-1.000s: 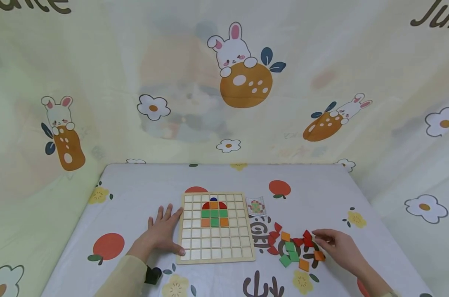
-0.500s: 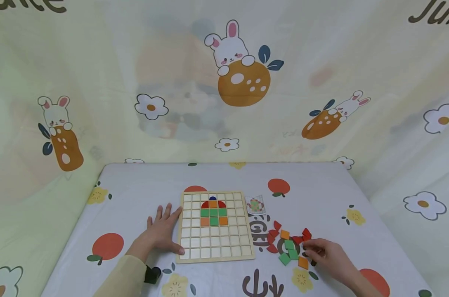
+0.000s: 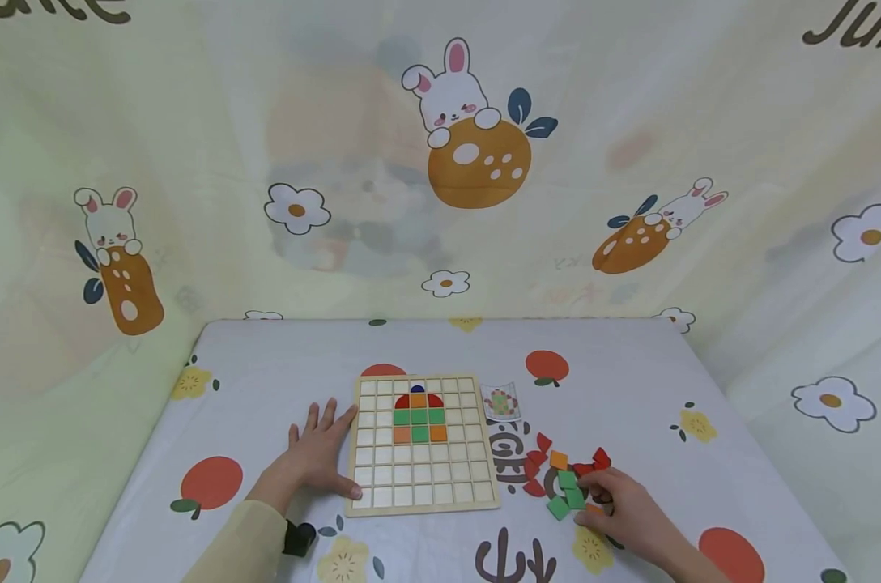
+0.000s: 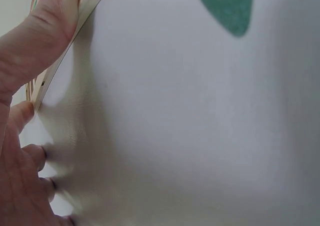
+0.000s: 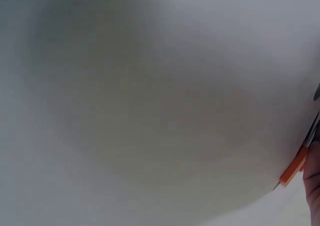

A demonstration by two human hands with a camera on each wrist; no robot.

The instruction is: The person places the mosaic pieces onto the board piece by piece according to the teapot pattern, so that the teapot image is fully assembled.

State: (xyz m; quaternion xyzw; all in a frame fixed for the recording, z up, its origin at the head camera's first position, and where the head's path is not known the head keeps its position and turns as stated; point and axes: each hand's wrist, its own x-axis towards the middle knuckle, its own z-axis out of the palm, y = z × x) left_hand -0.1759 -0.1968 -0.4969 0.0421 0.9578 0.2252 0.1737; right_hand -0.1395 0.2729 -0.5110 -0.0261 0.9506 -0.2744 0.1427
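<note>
A wooden grid board (image 3: 423, 512) lies flat mid-table, holding green, orange and red pieces and a blue piece (image 3: 417, 389) in its upper cells. My left hand (image 3: 315, 460) rests along its left edge, fingers spread and thumb (image 4: 47, 28) on the rim. On the right, my right hand (image 3: 625, 506) pinches an orange square tile (image 3: 593, 508), thumb and index finger on either side of it; the hand hides part of the tile. In the right wrist view, the orange tile (image 5: 294, 168) shows tilted by the thumb. Green tiles (image 3: 575, 498) lie right beside the fingertips.
Several red pieces (image 3: 534, 487) and another orange tile (image 3: 559, 460) lie loose between the board and my right hand. A small pattern card (image 3: 500, 402) sits at the board's upper right. The printed cloth (image 3: 266, 389) covers the table, with a curtain behind.
My right hand has moved left and down from the red pieces to the orange tile near the green ones. The orange tile formerly at the far right is out of sight. My left hand stays put.
</note>
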